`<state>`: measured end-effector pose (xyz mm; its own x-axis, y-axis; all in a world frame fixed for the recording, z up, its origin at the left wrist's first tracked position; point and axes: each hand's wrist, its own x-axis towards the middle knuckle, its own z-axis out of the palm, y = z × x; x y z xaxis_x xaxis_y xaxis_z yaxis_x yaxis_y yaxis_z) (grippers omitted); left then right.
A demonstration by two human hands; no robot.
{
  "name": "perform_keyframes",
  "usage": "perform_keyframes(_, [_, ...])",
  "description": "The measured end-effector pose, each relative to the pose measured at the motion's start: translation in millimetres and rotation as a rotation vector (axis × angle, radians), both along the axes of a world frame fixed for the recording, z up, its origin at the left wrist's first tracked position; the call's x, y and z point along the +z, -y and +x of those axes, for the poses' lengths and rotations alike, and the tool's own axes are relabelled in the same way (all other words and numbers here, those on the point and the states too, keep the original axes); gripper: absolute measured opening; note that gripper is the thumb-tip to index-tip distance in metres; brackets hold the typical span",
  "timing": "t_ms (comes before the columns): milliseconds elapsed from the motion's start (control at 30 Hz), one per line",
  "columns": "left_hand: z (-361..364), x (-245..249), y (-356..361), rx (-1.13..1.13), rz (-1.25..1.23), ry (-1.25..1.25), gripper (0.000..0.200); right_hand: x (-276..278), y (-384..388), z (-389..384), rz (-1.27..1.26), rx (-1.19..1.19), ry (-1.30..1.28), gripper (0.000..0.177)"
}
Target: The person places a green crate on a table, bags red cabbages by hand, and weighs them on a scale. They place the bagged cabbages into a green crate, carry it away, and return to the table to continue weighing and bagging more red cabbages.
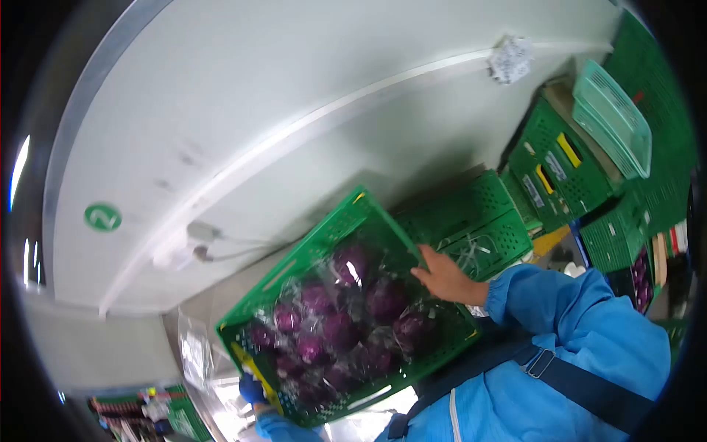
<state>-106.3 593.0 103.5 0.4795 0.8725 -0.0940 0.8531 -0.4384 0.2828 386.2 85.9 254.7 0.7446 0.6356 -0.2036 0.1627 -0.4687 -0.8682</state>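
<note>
Your right hand (445, 276) is clamped over the far rim of the green crate (335, 228), fingers curled onto the plastic edge, with the blue sleeve (560, 295) running back from it. Your left hand (250, 387), in a blue glove, is closed on the opposite rim at the crate's low corner, though only part of it shows. Between your two hands the crate sits tilted in front of your chest, close to the white wall panel (294, 88).

The crate is filled with red cabbages (340, 331), each wrapped in clear film, packed side by side across the bottom and touching one another.

Just behind your right hand stands a second green crate (482, 206), which holds only scraps of clear plastic. Beyond it is a stack of green crates (563, 173) with yellow labels, and a pale turquoise basket (613, 118) lies on top of that stack. At the far right another crate (641, 272) shows more purple heads inside. Clear plastic bags (195, 346) lie beside the low corner you hold
</note>
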Motion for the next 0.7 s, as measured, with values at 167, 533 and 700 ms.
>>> perform_keyframes(167, [172.6,33.3,81.1,-0.097,0.002,0.382,0.036,-3.0,2.2,-3.0,-0.035,-0.014,0.032,0.048])
perform_keyframes(533, [482.0,99.0,332.6,-0.593,-0.617,0.516,0.04,-9.7,152.6,-12.3,0.34,-0.205,-0.161,0.065])
perform_keyframes(700, [502.2,140.2,455.9,-0.706,-0.801,0.479,0.042,41.8,302.2,-49.7,0.355,-0.413,-0.216,0.06])
